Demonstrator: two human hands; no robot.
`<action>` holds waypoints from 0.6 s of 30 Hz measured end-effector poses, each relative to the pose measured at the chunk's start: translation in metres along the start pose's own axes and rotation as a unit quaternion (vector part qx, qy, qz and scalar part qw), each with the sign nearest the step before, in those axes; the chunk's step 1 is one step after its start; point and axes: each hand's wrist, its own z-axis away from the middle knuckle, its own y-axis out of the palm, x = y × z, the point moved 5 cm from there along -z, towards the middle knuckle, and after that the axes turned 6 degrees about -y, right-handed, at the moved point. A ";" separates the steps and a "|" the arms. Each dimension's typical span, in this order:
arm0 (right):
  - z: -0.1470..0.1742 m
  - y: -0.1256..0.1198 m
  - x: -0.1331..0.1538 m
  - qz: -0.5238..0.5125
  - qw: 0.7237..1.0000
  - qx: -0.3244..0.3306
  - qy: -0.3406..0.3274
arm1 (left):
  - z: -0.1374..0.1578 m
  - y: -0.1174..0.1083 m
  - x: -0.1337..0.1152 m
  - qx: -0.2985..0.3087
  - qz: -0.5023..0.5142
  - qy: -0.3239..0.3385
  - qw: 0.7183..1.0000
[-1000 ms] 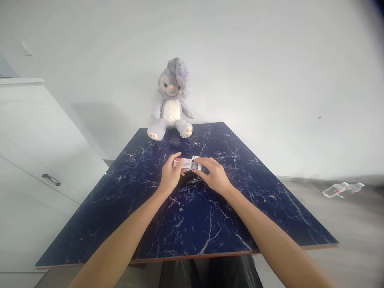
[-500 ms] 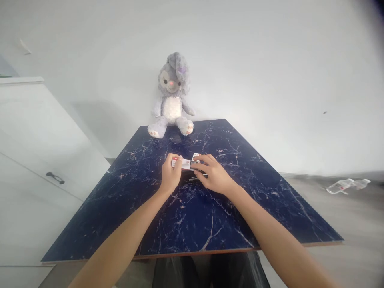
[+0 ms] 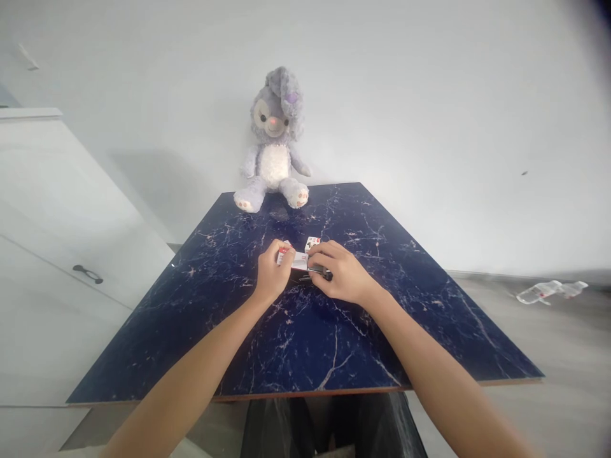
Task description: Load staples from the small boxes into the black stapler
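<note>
My left hand [image 3: 273,272] is closed around one end of a small white-and-red cardboard box [image 3: 300,259], thumb on top. At the box's right end, my right hand [image 3: 342,272] has its fingers curled over dark, slender, pen-like sticks [image 3: 321,272]; how many there are cannot be made out. The right fingertips touch or nearly touch the box's end. Just behind them a white flap or second small box [image 3: 312,242] with red and dark print shows, partly hidden by the right hand. Both hands are over the middle of the dark blue marbled table [image 3: 296,356].
A grey plush toy [image 3: 275,162] sits at the table's far edge against the wall. To the left stands a white cabinet [image 3: 42,210] with a dark handle [image 3: 88,274]. Clear plastic bottles [image 3: 544,292] lie on the floor at the right.
My right fingers have come up against the box's end, and the dark sticks that showed between them and the box are now mostly covered. The view has tilted slightly down.
</note>
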 end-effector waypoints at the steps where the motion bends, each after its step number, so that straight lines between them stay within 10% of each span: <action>1: 0.000 -0.001 0.000 0.003 1.000 0.002 0.001 | 0.001 0.001 -0.002 0.002 -0.004 0.007 1.000; 18: 0.007 -0.014 -0.019 0.008 0.999 -0.024 0.036 | -0.004 -0.005 0.014 -0.074 0.044 -0.061 0.994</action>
